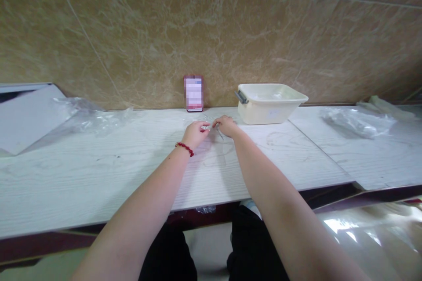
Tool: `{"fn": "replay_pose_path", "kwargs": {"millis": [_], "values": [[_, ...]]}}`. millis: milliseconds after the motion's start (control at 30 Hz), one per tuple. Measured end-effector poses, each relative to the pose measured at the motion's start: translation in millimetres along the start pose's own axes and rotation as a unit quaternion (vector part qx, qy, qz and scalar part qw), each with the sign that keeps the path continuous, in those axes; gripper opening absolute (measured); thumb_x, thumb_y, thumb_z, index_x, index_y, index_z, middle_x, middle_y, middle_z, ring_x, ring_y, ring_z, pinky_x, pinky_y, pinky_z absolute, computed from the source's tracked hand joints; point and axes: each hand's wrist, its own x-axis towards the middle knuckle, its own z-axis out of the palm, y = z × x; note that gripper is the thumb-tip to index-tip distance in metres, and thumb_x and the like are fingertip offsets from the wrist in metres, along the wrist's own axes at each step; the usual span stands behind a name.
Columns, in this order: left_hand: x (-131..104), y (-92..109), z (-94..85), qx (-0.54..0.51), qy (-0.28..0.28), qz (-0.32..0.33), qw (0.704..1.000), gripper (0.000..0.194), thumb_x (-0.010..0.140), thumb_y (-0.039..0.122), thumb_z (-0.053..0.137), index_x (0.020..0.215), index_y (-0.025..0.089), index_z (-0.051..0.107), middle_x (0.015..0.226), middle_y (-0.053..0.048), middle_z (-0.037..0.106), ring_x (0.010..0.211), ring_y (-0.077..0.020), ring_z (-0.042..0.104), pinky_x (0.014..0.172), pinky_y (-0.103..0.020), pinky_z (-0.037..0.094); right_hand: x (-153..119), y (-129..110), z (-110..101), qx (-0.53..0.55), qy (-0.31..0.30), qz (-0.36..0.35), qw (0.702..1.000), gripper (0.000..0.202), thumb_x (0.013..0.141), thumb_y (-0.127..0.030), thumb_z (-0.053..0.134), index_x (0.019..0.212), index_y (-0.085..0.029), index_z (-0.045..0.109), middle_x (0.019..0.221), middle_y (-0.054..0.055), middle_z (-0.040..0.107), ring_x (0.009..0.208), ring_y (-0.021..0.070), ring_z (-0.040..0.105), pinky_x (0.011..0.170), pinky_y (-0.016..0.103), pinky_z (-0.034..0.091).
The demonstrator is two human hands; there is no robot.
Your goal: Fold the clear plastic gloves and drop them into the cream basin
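My left hand (195,134), with a red bead bracelet at the wrist, is closed on a small shiny clear piece (205,128), too small to make out its kind. Close to its right, my right hand (226,126) is closed, with a thin grey pointed stick-like thing (220,133) sticking out below its fingers. Both hands are low over the white wood-grain tabletop (158,175), near its back. Faint clear film seems to lie around and under the hands. The fingers partly hide what they grip.
Against the brown marbled wall leans a phone (194,93). To its right stands a cream plastic tub (263,112) with a grey clip handle. Crumpled clear plastic bags (361,122) lie at the right, and more plastic (95,116) lies left beside a white box (29,118).
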Motion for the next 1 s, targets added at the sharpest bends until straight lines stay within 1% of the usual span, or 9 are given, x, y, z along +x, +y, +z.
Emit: {"fn": "replay_pose_path", "kwargs": {"millis": [100, 200, 267, 333, 433, 600, 700, 833, 1000], "values": [[-1, 0, 0.1, -0.027, -0.001, 0.010, 1.000, 0.026, 0.068, 0.020, 0.053, 0.093, 0.016, 0.061, 0.095, -0.004, 0.062, 0.069, -0.0109, 0.059, 0.069, -0.020, 0.046, 0, -3, 1, -0.013, 0.000, 0.005, 1.000, 0.027, 0.071, -0.016, 0.043, 0.083, -0.030, 0.063, 0.099, 0.003, 0.052, 0.096, 0.0221, 0.043, 0.078, 0.037, 0.035], [-1, 0, 0.4, -0.042, 0.000, 0.020, 0.999, 0.025, 0.069, 0.019, 0.053, 0.092, 0.016, 0.061, 0.094, -0.004, 0.062, 0.070, -0.0101, 0.058, 0.068, -0.019, 0.046, 1, -5, 3, -0.019, 0.006, 0.001, 1.000, 0.027, 0.071, -0.017, 0.042, 0.079, -0.031, 0.064, 0.098, 0.003, 0.052, 0.096, 0.0238, 0.044, 0.077, 0.041, 0.035], [0, 0, 0.2, -0.048, 0.001, 0.020, 0.999, 0.025, 0.069, 0.020, 0.053, 0.093, 0.017, 0.061, 0.093, -0.003, 0.062, 0.069, -0.0097, 0.058, 0.068, -0.020, 0.046, 2, -6, 5, -0.019, 0.012, 0.004, 1.000, 0.029, 0.071, -0.016, 0.041, 0.081, -0.033, 0.063, 0.100, 0.002, 0.052, 0.097, 0.0247, 0.043, 0.077, 0.042, 0.035], [0, 0, 0.0, -0.056, -0.003, 0.022, 0.998, 0.025, 0.069, 0.020, 0.052, 0.093, 0.018, 0.061, 0.094, -0.003, 0.062, 0.069, -0.0095, 0.058, 0.068, -0.020, 0.046, 3, -5, 6, -0.015, 0.018, 0.004, 1.000, 0.033, 0.070, -0.015, 0.041, 0.086, -0.034, 0.061, 0.103, 0.001, 0.052, 0.099, 0.0249, 0.042, 0.078, 0.043, 0.035], [1, 2, -0.3, -0.066, -0.008, 0.032, 0.997, 0.024, 0.070, 0.020, 0.052, 0.093, 0.019, 0.060, 0.098, -0.002, 0.061, 0.071, -0.0091, 0.058, 0.069, -0.020, 0.046, 5, -2, 7, -0.007, 0.019, -0.010, 1.000, 0.037, 0.069, -0.013, 0.040, 0.091, -0.035, 0.060, 0.107, -0.001, 0.051, 0.100, 0.0236, 0.042, 0.079, 0.041, 0.034], [1, 3, 0.2, -0.056, -0.007, 0.026, 0.998, 0.025, 0.070, 0.020, 0.053, 0.094, 0.019, 0.060, 0.097, -0.003, 0.061, 0.070, -0.0091, 0.058, 0.067, -0.019, 0.046, 6, -1, 2, 0.001, -0.012, -0.041, 0.999, 0.029, 0.067, -0.013, 0.042, 0.078, -0.030, 0.063, 0.103, -0.003, 0.054, 0.096, 0.0205, 0.044, 0.077, 0.034, 0.036], [2, 2, 1.4, -0.042, -0.012, 0.010, 0.999, 0.026, 0.070, 0.022, 0.053, 0.095, 0.018, 0.060, 0.097, -0.003, 0.061, 0.071, -0.0101, 0.058, 0.068, -0.019, 0.046, 8, -3, -2, -0.014, -0.035, -0.048, 0.998, 0.024, 0.067, -0.015, 0.044, 0.072, -0.027, 0.063, 0.100, -0.001, 0.055, 0.094, 0.0206, 0.044, 0.075, 0.034, 0.035], [3, 0, 3.4, -0.018, -0.014, -0.003, 1.000, 0.026, 0.069, 0.021, 0.053, 0.094, 0.017, 0.061, 0.095, -0.004, 0.061, 0.069, -0.0108, 0.059, 0.068, -0.020, 0.046, 13, -1, 0, -0.031, -0.030, -0.070, 0.997, 0.020, 0.066, -0.014, 0.045, 0.067, -0.025, 0.062, 0.099, -0.001, 0.054, 0.095, 0.0201, 0.042, 0.075, 0.032, 0.034], [5, -3, 4.7, 0.021, -0.011, -0.032, 0.999, 0.028, 0.067, 0.020, 0.053, 0.094, 0.017, 0.061, 0.093, -0.005, 0.062, 0.069, -0.0132, 0.059, 0.071, -0.023, 0.045, 18, 6, 4, -0.027, -0.025, -0.100, 0.994, 0.017, 0.067, -0.016, 0.046, 0.067, -0.023, 0.061, 0.099, -0.001, 0.053, 0.095, 0.0185, 0.041, 0.075, 0.028, 0.033]]}}
